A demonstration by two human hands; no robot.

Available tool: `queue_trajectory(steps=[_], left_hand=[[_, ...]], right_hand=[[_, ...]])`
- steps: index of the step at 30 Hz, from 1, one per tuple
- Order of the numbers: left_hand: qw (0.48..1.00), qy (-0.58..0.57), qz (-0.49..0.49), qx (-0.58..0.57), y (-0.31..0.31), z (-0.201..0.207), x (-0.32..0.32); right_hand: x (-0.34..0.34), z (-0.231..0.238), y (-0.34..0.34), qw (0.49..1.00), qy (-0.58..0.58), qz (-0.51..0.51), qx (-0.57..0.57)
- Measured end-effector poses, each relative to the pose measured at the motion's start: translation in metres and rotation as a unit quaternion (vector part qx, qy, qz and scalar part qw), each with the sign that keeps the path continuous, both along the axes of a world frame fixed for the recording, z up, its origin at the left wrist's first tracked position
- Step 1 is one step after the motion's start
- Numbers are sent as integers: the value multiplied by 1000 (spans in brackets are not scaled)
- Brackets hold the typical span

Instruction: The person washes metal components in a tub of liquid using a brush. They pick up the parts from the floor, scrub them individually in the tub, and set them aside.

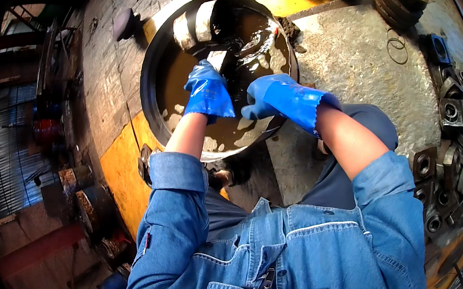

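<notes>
My left hand point(207, 86), in a blue rubber glove, reaches into a round dark basin point(149, 71) of murky brown liquid. Its fingers are closed on a pale metal block point(217, 58), mostly hidden by the glove and the dark water. Above the basin's right side is my right hand point(269, 96), gloved in the same blue, with curled fingers. Whatever those fingers hold, if anything, is hidden. A pale, rust-stained cylindrical metal part point(196, 23) sits partly in the liquid at the far left, beyond my left hand. Ripples and glare cover the liquid's far right.
Several dark metal blocks with round holes point(452, 112) are piled at the right. Stacked dark rings point(397, 9) stand at the far right, near two thin wire rings point(397, 48). A rounded knob-like object point(123, 24) is left of the basin. Machinery parts point(91, 205) line the left side.
</notes>
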State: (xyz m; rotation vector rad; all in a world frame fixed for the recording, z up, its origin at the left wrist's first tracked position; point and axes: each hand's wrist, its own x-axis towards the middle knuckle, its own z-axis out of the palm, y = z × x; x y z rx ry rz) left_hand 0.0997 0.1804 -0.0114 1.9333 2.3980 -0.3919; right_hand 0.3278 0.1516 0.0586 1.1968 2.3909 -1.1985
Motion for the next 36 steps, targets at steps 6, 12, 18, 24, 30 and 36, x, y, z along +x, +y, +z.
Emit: queue_trajectory(steps=[6,12,18,24,30,36], left_hand=[[997,-19,67,-15,-52,5,-29],[991,-9,128,-35,-89,21,-35],[974,-114,190,-46,-101,45,-36],[898,-380,168,143,-163,70,-26],[563,-749,349,-5,-167,49,-23],[498,-757,422,36,-143,27,-49]], right_hand=[[-9,-17,-21,983,-66,160,68],[-39,-19,-33,957,-149,236,78],[-54,-15,-26,951,-193,237,42],[12,28,-21,978,90,-187,-7],[28,-17,-23,848,401,-291,-188],[28,-20,-24,912,301,-232,-151]])
